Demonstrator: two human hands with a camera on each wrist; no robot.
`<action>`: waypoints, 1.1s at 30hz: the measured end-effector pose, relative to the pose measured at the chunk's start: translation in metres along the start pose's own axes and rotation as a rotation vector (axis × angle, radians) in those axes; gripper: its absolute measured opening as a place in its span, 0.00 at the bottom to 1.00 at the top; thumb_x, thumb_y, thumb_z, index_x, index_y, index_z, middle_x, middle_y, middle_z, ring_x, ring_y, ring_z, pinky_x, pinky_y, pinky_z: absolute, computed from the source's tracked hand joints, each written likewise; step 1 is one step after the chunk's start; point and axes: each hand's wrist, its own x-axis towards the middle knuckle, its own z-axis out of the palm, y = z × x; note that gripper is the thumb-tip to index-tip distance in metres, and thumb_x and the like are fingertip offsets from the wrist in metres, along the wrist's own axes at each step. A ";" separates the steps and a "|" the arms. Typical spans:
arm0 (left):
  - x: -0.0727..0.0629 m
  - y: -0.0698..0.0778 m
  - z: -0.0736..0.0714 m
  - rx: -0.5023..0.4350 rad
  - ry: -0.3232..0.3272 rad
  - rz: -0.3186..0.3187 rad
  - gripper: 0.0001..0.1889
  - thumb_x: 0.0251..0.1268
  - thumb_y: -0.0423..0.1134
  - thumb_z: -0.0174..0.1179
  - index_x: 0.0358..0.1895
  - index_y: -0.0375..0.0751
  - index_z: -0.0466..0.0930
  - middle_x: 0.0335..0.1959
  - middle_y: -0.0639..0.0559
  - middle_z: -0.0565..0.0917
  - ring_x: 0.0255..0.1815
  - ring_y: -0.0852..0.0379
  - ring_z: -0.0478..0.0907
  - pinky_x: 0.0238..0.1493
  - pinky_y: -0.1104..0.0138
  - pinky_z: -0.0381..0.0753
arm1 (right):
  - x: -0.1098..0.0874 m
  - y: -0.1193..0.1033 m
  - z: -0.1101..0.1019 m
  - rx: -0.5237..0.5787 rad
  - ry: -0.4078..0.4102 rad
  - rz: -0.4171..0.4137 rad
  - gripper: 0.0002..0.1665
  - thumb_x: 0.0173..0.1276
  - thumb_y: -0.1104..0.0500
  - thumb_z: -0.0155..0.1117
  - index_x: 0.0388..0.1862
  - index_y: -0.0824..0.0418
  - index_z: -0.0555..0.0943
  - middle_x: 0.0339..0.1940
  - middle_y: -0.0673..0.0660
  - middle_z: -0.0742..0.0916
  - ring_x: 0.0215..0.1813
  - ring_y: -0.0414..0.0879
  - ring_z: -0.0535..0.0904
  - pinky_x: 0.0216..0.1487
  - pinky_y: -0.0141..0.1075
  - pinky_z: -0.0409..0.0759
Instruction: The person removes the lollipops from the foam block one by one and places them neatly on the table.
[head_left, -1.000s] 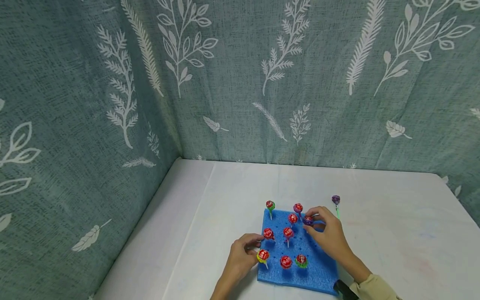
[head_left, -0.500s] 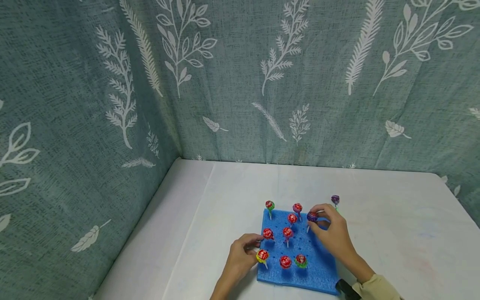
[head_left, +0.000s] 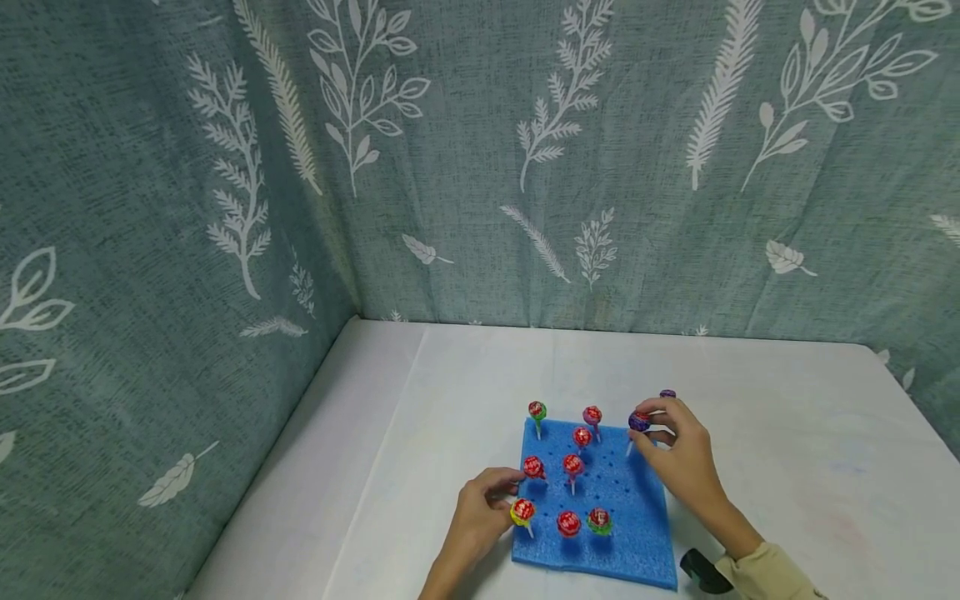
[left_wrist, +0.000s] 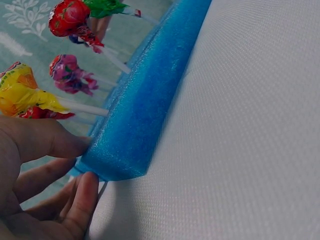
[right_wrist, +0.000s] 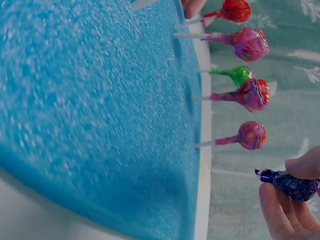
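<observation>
My right hand pinches a purple-wrapped lollipop between thumb and fingers over the back right part of a blue foam board. Its white stick points down and overlaps the board's edge in the right wrist view. Small holes dot the board's top. My left hand holds the board's left edge near the front corner, one digit at the upper edge and others against the side. Beside it stand a yellow lollipop and a red lollipop, sticks in the foam.
More lollipops stand upright in the board, among them a green one at the back left and a pink one mid-board. Another purple lollipop shows behind my right hand. A leaf-patterned curtain borders the white table.
My right hand has moved right and slightly back with the purple lollipop, partly covering the other purple one behind. My left hand has stayed at the board's edge.
</observation>
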 end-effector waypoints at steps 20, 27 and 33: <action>0.000 -0.001 0.001 -0.026 -0.003 0.003 0.23 0.39 0.18 0.62 0.44 0.37 0.83 0.41 0.49 0.82 0.40 0.54 0.77 0.35 0.73 0.76 | 0.009 -0.013 -0.021 -0.040 0.040 0.034 0.22 0.50 0.77 0.69 0.46 0.69 0.77 0.43 0.59 0.79 0.41 0.32 0.77 0.39 0.21 0.76; 0.000 -0.002 0.001 -0.037 -0.001 -0.013 0.23 0.39 0.18 0.61 0.44 0.38 0.83 0.42 0.49 0.82 0.41 0.54 0.77 0.34 0.73 0.76 | 0.012 -0.011 -0.028 -0.046 0.053 0.031 0.22 0.50 0.76 0.70 0.46 0.68 0.79 0.42 0.59 0.80 0.40 0.33 0.78 0.37 0.20 0.76; 0.001 -0.003 0.001 -0.022 0.001 -0.022 0.23 0.39 0.18 0.61 0.44 0.39 0.84 0.40 0.51 0.82 0.40 0.56 0.77 0.34 0.73 0.76 | 0.011 0.017 -0.031 0.005 0.063 -0.001 0.22 0.52 0.74 0.70 0.47 0.65 0.80 0.42 0.56 0.79 0.39 0.35 0.78 0.35 0.20 0.75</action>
